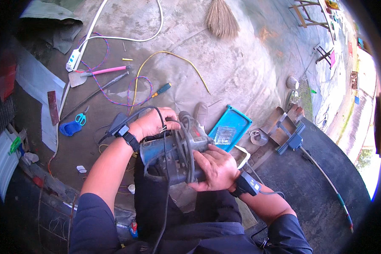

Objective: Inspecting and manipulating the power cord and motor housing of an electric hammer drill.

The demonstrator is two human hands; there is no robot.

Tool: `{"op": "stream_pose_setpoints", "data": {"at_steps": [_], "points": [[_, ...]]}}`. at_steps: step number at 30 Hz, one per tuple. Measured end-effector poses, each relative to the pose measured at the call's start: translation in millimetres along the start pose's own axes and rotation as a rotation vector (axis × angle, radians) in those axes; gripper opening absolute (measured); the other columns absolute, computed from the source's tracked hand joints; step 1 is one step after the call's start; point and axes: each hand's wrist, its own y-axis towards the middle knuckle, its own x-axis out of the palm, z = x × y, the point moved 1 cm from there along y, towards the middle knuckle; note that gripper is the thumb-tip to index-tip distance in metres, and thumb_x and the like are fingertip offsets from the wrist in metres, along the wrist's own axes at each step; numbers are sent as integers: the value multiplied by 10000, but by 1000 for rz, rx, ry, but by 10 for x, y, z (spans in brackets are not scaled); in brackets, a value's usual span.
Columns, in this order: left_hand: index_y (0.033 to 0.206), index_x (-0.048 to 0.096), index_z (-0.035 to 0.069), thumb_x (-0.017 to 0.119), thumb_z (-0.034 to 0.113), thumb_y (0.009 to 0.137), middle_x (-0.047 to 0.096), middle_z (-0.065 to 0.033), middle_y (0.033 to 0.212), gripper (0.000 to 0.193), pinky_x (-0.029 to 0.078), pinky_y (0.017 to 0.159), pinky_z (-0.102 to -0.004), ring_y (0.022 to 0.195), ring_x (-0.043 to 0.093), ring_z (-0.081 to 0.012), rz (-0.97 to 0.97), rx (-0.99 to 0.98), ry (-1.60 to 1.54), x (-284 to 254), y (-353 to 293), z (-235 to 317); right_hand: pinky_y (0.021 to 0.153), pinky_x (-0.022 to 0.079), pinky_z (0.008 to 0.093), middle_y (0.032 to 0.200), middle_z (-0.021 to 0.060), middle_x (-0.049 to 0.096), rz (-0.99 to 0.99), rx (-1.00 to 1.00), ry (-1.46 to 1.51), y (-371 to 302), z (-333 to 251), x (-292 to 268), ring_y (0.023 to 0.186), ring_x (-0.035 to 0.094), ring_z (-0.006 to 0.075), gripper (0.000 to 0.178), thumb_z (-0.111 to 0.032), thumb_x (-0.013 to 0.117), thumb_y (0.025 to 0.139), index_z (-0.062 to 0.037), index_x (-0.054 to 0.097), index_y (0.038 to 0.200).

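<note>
A blue and grey corded power tool (156,149), its exact kind unclear, is held above my lap. Its thick grey cord (188,146) is looped around the body. My left hand (158,120) is at the tool's far left side, fingers curled on a dark end of cord with thin shiny pins, apparently a plug. Over the tool's right side lies my right hand (216,167), gripping the body with bent fingers and the thumb toward me. A thin black cable (167,173) hangs down across the tool toward my waist. Both wrists carry strapped devices.
A turquoise tray (237,122) with a clear plastic pack lies ahead to the right, beside a metal can (258,138) and a blue-ended pole tool (290,139). Leftward are scissors (81,119), a screwdriver (162,89), a pink-handled trowel (110,70), loose wires and a power strip (73,59).
</note>
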Motion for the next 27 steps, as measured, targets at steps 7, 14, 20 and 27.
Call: {"op": "stream_pose_setpoints", "data": {"at_steps": [7,14,20,27], "points": [[926,654,32,742,287,875,650,-75,849,275,482,724,-331,792,604,-176,-61,-144,-150,243,281,-763,942,531,447,903,109,698,-8,60,24,-48,160,-82,874,706,262,761,-617,726,700,-12,617,1148],[958,669,50,649,246,946,662,-33,828,198,481,733,-311,783,582,-128,-144,-238,-290,578,380,-1357,895,556,445,871,111,707,22,57,18,-103,380,-156,837,716,262,835,-679,703,715,10,622,1180],[996,692,79,565,232,973,683,-29,877,200,501,823,-332,858,632,-154,-187,-364,-704,1115,4,-1585,873,561,462,909,130,706,19,66,28,-118,448,-187,841,713,285,889,-723,676,725,10,598,1223],[1078,674,43,536,257,987,710,-100,919,271,523,811,-391,865,679,-245,43,-68,-346,1647,-791,-1020,882,551,476,891,150,688,58,66,24,-87,313,-173,796,696,319,884,-631,712,724,5,533,1313]]}}
